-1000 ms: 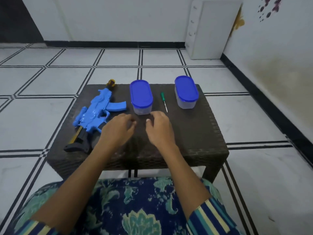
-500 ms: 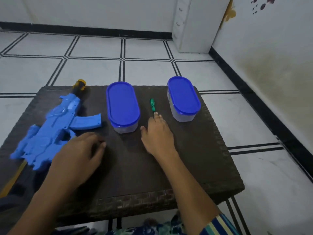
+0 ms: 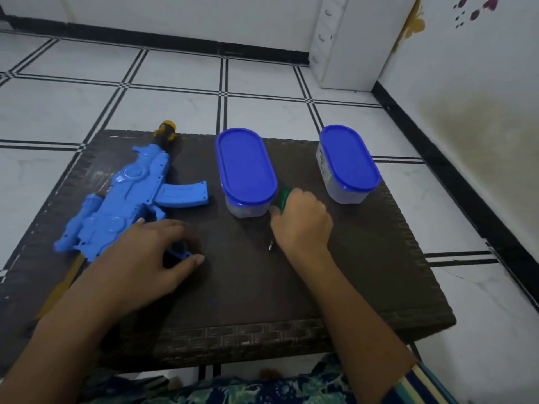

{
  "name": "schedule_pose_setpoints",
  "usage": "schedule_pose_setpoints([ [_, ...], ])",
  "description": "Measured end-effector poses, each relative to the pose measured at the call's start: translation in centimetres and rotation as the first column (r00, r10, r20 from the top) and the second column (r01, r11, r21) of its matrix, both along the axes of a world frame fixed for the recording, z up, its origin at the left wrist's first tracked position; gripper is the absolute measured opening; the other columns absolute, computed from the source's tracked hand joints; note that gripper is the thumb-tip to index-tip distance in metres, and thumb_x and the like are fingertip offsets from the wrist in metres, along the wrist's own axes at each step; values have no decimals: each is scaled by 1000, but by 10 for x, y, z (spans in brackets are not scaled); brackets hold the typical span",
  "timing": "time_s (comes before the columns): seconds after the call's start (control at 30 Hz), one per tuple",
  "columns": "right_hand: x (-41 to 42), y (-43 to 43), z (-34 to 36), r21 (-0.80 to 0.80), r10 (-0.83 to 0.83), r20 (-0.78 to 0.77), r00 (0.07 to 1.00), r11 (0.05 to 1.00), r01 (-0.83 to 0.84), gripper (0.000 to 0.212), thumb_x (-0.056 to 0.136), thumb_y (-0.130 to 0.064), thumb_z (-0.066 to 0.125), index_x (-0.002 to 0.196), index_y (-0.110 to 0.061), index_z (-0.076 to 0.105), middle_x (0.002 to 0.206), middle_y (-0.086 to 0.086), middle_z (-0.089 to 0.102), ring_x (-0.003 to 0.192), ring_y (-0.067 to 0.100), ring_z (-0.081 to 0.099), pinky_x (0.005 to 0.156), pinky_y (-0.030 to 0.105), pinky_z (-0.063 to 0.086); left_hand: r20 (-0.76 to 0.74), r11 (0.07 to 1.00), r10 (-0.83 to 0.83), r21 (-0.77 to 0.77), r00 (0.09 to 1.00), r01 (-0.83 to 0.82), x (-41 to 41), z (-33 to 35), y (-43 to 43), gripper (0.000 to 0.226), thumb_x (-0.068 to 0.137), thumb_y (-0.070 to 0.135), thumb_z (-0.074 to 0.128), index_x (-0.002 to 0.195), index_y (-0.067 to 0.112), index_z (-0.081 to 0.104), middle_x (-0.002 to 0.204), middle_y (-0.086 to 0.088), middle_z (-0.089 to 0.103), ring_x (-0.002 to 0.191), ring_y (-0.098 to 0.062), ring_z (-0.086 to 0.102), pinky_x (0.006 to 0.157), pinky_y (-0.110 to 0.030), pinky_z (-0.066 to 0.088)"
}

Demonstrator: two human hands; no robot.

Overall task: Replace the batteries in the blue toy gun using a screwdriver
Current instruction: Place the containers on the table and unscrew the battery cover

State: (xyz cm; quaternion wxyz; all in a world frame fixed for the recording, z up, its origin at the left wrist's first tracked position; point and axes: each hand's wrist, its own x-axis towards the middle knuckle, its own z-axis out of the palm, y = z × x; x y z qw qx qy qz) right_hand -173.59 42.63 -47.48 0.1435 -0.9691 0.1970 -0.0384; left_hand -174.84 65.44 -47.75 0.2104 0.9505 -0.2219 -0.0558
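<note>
- The floor (image 3: 175,91) is white tile crossed by black double lines, with a black skirting along the walls.
- A white cabinet (image 3: 344,45) stands on the floor in the far right corner, well apart from everything else.
- The desk (image 3: 262,301) is low, dark brown and woven in texture, and carries all the task's things.
- The blue toy gun (image 3: 125,199) lies flat on the left part of the desk. Its yellow-tipped muzzle points to the far edge, its magazine juts out to the right, and its stock end is hidden under the left forearm.
- Two oval containers with blue lids stand upright near the far edge. The left container (image 3: 245,167) is just right of the gun's magazine, and the right container (image 3: 347,161) is near the desk's right side. Both lids are on.
- The left hand (image 3: 140,258) lies over the near end of the gun. Its fingers and thumb curl round the gun's dark blue grip, which shows between them.
- The right hand (image 3: 302,225) is between the two containers, just beside the left one. Its fingers are clamped round the screwdriver.
- The screwdriver (image 3: 284,199) is mostly hidden inside that fist. Its green handle pokes out at the far side, next to the left container's wall, and a short length of metal shaft shows at the near side, just above the desk.
- A striped sleeve (image 3: 420,383) covers the right arm at the lower edge.
</note>
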Motion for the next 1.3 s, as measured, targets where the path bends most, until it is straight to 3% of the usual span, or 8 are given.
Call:
schedule_pose_setpoints([
  [0.2,13,-7,-12,245,-99,27,995,965,90,23,83,-24,67,76,-6,55,82,9,62,81,27,64,61,33,50,-78,999,-51,-14,996,50,-5,5,19,67,59,68,72,117,34,64,130,20,55,121,-4,51,114,-35,29],
  [0.33,4,-12,1,480,-245,103,964,861,167,28,77,-30,70,74,-3,68,63,9,70,55,14,68,51,25,51,-81,999,-43,-36,996,40,-11,4,30,70,61,52,82,126,37,58,138,24,46,131,-2,39,110,-23,27],
  [0.5,-14,-13,35,820,-421,313,851,571,-19,22,77,-13,66,59,-4,58,63,20,66,49,19,68,62,36,61,-39,989,39,-140,998,-44,-27,-6,39,84,57,78,65,128,33,59,140,16,51,136,0,35,115,-33,30],
  [0.6,-24,14,47,925,-321,309,895,320,-204,8,83,-1,60,76,2,59,66,18,63,49,19,65,56,31,59,-12,985,66,-161,998,-68,-39,-12,37,82,64,76,58,131,29,57,144,15,46,139,1,29,117,-41,27],
  [0.67,-31,40,47,923,-172,334,927,258,-285,7,84,4,58,78,1,58,65,17,62,51,21,65,54,29,58,-4,981,82,-178,997,-81,-44,-12,36,69,75,63,66,133,27,55,147,14,43,141,0,27,119,-41,22],
  [0.9,-37,78,20,808,100,479,872,339,-482,12,79,12,62,82,1,58,70,21,64,59,26,69,56,33,60,51,989,116,-103,992,-110,-32,-13,35,54,76,58,68,125,37,61,141,17,50,137,-5,38,110,-39,37],
  [1.13,-26,85,17,722,179,525,832,424,-547,17,73,-1,66,84,6,55,71,25,65,58,30,71,59,57,58,10,992,68,-108,998,-66,-33,-14,37,63,75,53,72,133,36,54,146,19,42,141,-1,27,117,-37,26],
  [1.3,-25,86,17,646,234,559,795,478,-595,27,66,-13,65,83,5,54,72,32,60,61,48,64,51,55,56,21,991,60,-119,998,-57,-35,-15,37,62,77,54,70,134,32,55,146,17,42,141,1,26,118,-36,25],
])
